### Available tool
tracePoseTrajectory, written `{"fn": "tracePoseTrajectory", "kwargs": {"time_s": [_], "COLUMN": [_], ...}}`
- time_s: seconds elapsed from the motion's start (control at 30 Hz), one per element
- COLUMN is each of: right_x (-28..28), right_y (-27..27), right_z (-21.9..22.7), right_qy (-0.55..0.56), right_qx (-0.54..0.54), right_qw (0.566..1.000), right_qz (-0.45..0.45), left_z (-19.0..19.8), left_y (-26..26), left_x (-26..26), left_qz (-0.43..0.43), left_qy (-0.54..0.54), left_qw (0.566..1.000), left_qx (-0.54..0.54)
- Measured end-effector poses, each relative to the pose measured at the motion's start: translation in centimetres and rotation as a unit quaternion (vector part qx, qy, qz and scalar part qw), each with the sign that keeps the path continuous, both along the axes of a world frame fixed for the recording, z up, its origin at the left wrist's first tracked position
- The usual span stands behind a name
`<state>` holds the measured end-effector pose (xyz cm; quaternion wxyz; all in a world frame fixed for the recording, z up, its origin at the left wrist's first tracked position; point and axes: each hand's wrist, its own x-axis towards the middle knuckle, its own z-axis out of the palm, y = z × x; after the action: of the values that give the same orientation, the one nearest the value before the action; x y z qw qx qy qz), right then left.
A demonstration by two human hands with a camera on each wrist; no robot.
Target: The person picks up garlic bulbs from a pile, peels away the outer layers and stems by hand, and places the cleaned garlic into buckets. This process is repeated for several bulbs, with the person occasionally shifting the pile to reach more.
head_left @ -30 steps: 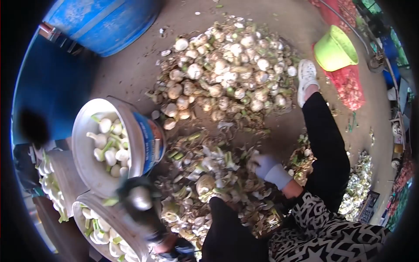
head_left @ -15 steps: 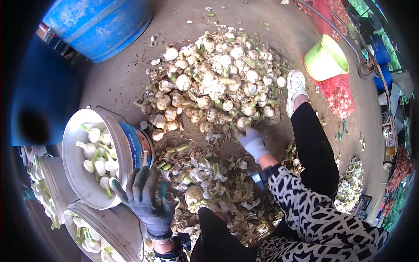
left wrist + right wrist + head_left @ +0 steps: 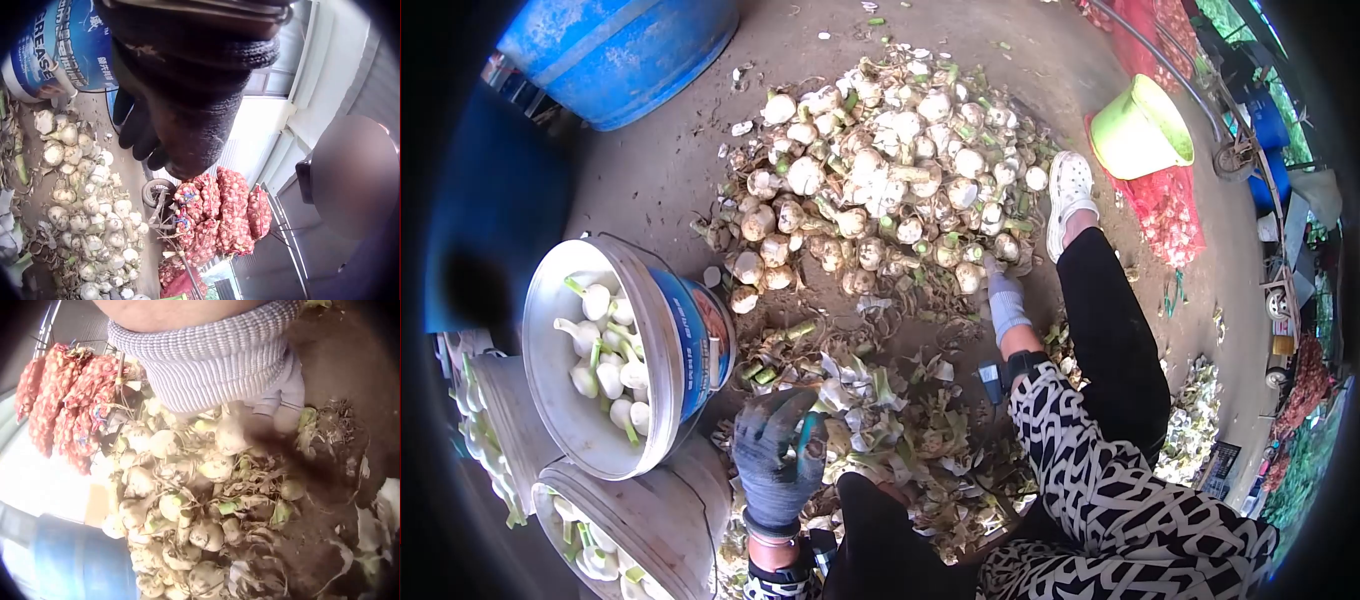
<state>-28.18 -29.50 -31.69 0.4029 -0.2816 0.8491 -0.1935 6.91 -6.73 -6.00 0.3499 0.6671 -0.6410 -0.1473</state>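
Note:
My left hand [image 3: 778, 462], in a dark grey glove, hovers with loosely curled fingers and nothing in it, right of the white buckets. In the left wrist view the dark glove [image 3: 181, 119] hides much of its own palm. Wearing a pale glove, my right hand [image 3: 1003, 298] reaches to the near edge of a heap of unpeeled garlic bulbs [image 3: 865, 170]. Its fingers [image 3: 289, 406] lie right beside a garlic bulb [image 3: 232, 436] in the right wrist view; I cannot tell whether they grip it. Peeled white garlic bulbs [image 3: 608, 370] lie inside the upper bucket [image 3: 535, 330].
Another bucket [image 3: 700, 480] with peeled bulbs stands below. Garlic skins and stem scraps [image 3: 920, 430] cover the floor between my legs. A lime-green bucket [image 3: 1135, 130] stands by a red net sack [image 3: 1170, 220] at the right. At the upper left is a big blue tub [image 3: 620, 60].
A white bulb seen in my left hand a second ago is gone from it; that hand opened beside the bucket, then moved right. My right hand went from the scraps forward to the heap.

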Motion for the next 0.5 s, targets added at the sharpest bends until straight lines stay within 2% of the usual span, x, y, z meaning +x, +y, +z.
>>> {"fn": "tracePoseTrajectory", "kwargs": {"time_s": [0.07,0.1,0.13,0.2,0.23,0.27,0.33,0.37,0.43,0.47,0.5], "right_x": [-0.6,1.5,1.5,1.3,1.8,3.0,6.0,7.2,11.8,13.7,14.9], "right_y": [-0.6,0.1,0.2,1.2,1.8,2.6,4.2,5.8,9.0,10.3,11.2], "right_z": [-0.4,4.4,4.8,4.8,5.4,5.8,6.8,10.0,12.7,16.9,18.7], "right_qy": [-0.016,-0.023,-0.022,-0.249,-0.27,-0.271,-0.296,-0.294,-0.397,-0.423,-0.464], "right_qx": [0.033,0.068,0.065,0.07,0.028,0.033,-0.126,-0.069,-0.125,-0.098,-0.095], "right_qw": [0.999,0.997,0.997,0.963,0.961,0.961,0.947,0.95,0.904,0.889,0.865], "right_qz": [0.011,-0.021,-0.02,-0.079,-0.053,-0.051,-0.018,0.077,0.099,0.144,0.166], "left_z": [-0.7,-1.0,-1.1,-1.2,-1.5,-1.9,-2.7,-2.9,-2.8,-3.2,-3.5], "left_y": [-0.1,-0.3,-0.5,-0.8,-1.1,-1.2,-1.7,-2.2,-3.2,-3.4,-3.3], "left_x": [-0.2,-0.3,-0.4,-0.8,-1.2,-1.3,-1.5,-2.0,-2.8,-3.0,-3.2], "left_qz": [-0.031,-0.045,-0.044,-0.062,-0.062,-0.066,-0.077,-0.064,-0.066,-0.071,-0.06], "left_qy": [0.002,0.016,0.016,0.017,0.024,0.035,0.1,0.087,0.03,0.002,-0.015], "left_qw": [0.999,0.999,0.999,0.997,0.997,0.996,0.991,0.993,0.997,0.997,0.998], "left_qx": [0.02,0.019,0.016,0.03,0.025,0.039,0.052,0.039,0.004,-0.01,-0.013]}}
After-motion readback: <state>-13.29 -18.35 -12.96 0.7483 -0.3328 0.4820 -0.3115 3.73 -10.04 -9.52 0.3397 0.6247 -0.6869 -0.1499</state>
